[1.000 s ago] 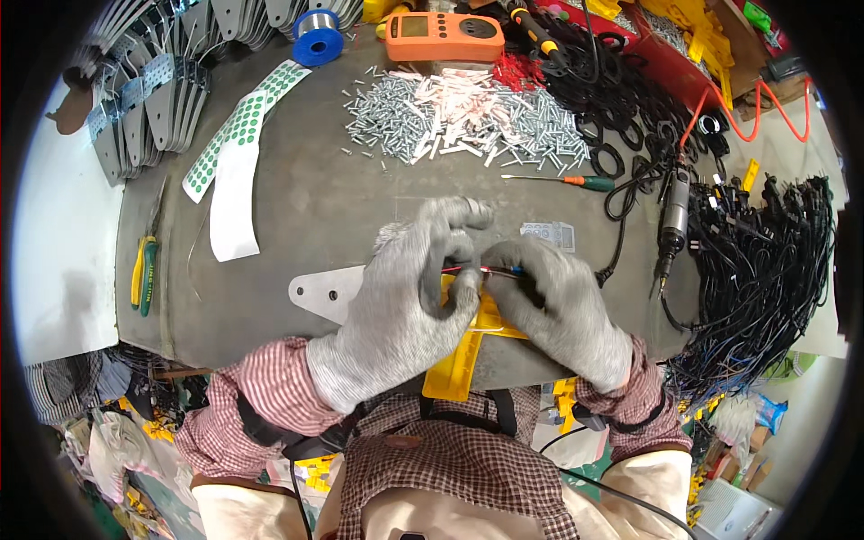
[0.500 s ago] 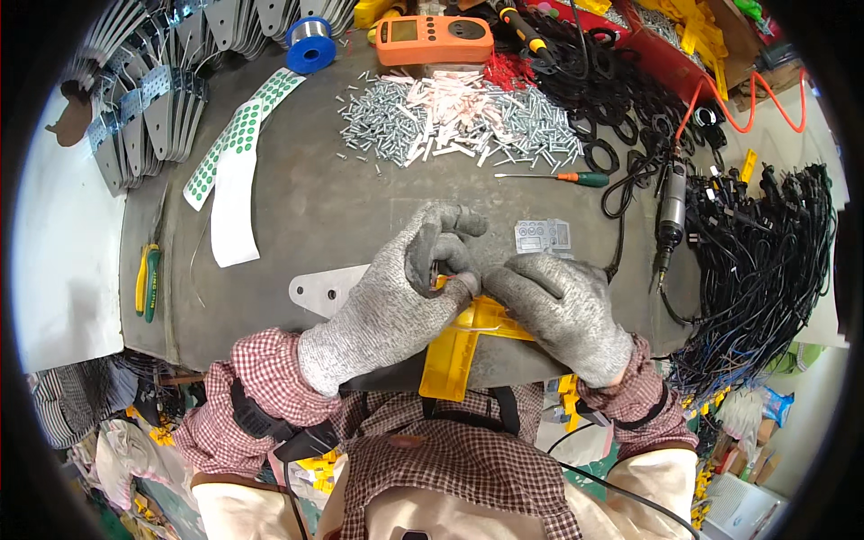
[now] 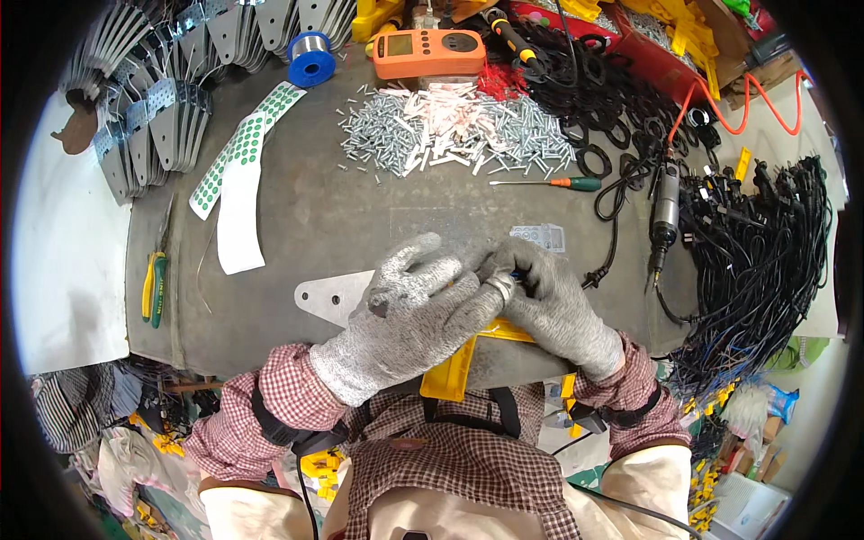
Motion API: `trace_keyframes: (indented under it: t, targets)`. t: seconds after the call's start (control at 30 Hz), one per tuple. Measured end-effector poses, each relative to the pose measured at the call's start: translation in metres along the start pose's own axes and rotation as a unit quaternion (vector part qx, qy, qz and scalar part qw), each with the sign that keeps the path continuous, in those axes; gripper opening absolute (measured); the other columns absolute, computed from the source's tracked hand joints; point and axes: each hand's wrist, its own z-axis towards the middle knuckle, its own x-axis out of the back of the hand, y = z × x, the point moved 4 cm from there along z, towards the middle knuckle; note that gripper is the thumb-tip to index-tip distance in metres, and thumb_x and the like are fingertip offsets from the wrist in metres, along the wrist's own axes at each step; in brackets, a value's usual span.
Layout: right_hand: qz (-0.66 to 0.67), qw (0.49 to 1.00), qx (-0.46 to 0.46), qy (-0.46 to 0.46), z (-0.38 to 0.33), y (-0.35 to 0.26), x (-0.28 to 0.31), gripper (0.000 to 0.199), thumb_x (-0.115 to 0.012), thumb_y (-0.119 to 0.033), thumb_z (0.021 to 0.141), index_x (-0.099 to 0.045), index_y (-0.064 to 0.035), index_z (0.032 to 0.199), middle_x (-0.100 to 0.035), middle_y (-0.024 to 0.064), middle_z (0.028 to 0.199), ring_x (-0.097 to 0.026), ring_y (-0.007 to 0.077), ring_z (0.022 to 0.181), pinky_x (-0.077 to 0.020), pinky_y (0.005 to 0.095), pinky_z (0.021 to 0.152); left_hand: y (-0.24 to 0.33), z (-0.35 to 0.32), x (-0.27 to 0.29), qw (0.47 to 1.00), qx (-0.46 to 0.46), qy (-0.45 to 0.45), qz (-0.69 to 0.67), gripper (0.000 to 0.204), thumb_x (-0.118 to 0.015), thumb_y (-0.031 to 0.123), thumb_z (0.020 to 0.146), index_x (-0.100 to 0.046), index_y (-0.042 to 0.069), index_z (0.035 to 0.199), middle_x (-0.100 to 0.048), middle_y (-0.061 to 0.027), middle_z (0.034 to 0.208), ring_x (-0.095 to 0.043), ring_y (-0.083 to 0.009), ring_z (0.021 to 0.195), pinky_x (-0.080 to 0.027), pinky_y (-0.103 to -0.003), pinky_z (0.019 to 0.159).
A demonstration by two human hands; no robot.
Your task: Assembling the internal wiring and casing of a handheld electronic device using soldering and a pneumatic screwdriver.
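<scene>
Both my hands wear grey knitted gloves and meet over the near middle of the bench. My left hand (image 3: 409,319) is turned back up, its thumb and forefinger pressed together against the right fingertips. Curled fingers of my right hand (image 3: 558,301) close around the same spot, where a speck of blue shows; whatever is pinched there is mostly hidden. Beneath the hands lies a yellow plastic piece (image 3: 448,371), partly covered and reaching over the bench's front edge. A flat metal plate with holes (image 3: 319,298) sticks out beside my left hand.
Beyond the hands are a heap of screws (image 3: 382,130), an orange meter (image 3: 429,54), a screwdriver (image 3: 571,184) and a clear label sheet (image 3: 538,238). Green-dotted sticker strips (image 3: 241,225) and pliers (image 3: 155,288) lie left. At right are a powered driver (image 3: 666,207) and black cables (image 3: 765,243).
My left hand has rolled over and shifted right, so its pinch meets the right fingers. My right hand has moved slightly left and up, its fingers more curled.
</scene>
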Motion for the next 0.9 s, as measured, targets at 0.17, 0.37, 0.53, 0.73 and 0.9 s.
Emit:
trace_keyframes:
  t: [0.17, 0.37, 0.53, 0.73, 0.9]
  targets:
    - [-0.022, 1.0, -0.012, -0.005, -0.003, -0.019, 0.006, 0.019, -0.07, -0.015, 0.091, -0.067, -0.0048, 0.107, -0.065, 0.0128, 0.094, -0.066, 0.0257, 0.086, -0.0524, 0.0362, 0.077, -0.011, -0.002, 0.004, 0.978, 0.142, 0.011, -0.154, 0.044, -0.072, 0.004, 0.083, -0.062, 0.009, 0.126, -0.071, -0.0026, 0.092, -0.067, -0.0192, 0.096, -0.04, -0.049, 0.104]
    - [0.031, 0.998, -0.046, 0.025, 0.009, 0.01, -0.003, 0.02, -0.065, -0.019, 0.095, -0.068, -0.0035, 0.107, -0.066, 0.0121, 0.094, -0.067, 0.0259, 0.087, -0.0528, 0.0348, 0.077, -0.042, -0.019, 0.03, 0.864, 0.274, 0.055, -0.419, 0.044, -0.058, -0.003, 0.088, -0.052, 0.001, 0.132, -0.057, -0.0105, 0.121, -0.06, -0.0207, 0.116, -0.046, -0.036, 0.104]
    - [0.143, 0.985, -0.094, 0.022, 0.01, 0.016, -0.007, 0.022, -0.063, -0.019, 0.096, -0.067, -0.0003, 0.106, -0.067, 0.0123, 0.098, -0.067, 0.0219, 0.09, -0.0522, 0.0328, 0.079, -0.031, -0.013, 0.046, 0.965, 0.114, -0.132, -0.194, 0.032, -0.067, 0.012, 0.083, -0.069, 0.01, 0.115, -0.061, -0.0039, 0.099, -0.059, -0.0246, 0.091, -0.046, -0.042, 0.092]
    - [0.129, 0.986, -0.101, -0.004, 0.008, 0.018, -0.004, 0.022, -0.062, -0.019, 0.097, -0.067, -0.0006, 0.108, -0.067, 0.012, 0.1, -0.067, 0.0214, 0.091, -0.0518, 0.0321, 0.08, -0.016, -0.005, 0.047, 0.983, -0.068, -0.165, 0.044, 0.031, -0.067, 0.021, 0.08, -0.073, 0.02, 0.11, -0.061, 0.0008, 0.099, -0.059, -0.0224, 0.094, -0.046, -0.045, 0.091]
    - [0.095, 0.992, -0.08, 0.004, 0.01, 0.012, -0.005, 0.021, -0.063, -0.019, 0.097, -0.067, -0.0022, 0.108, -0.067, 0.0142, 0.1, -0.068, 0.0253, 0.091, -0.0517, 0.0339, 0.079, 0.022, 0.001, 0.036, 0.979, -0.054, -0.195, 0.041, 0.024, -0.068, 0.023, 0.076, -0.073, 0.022, 0.1, -0.062, 0.0025, 0.102, -0.06, -0.0199, 0.098, -0.046, -0.045, 0.093]
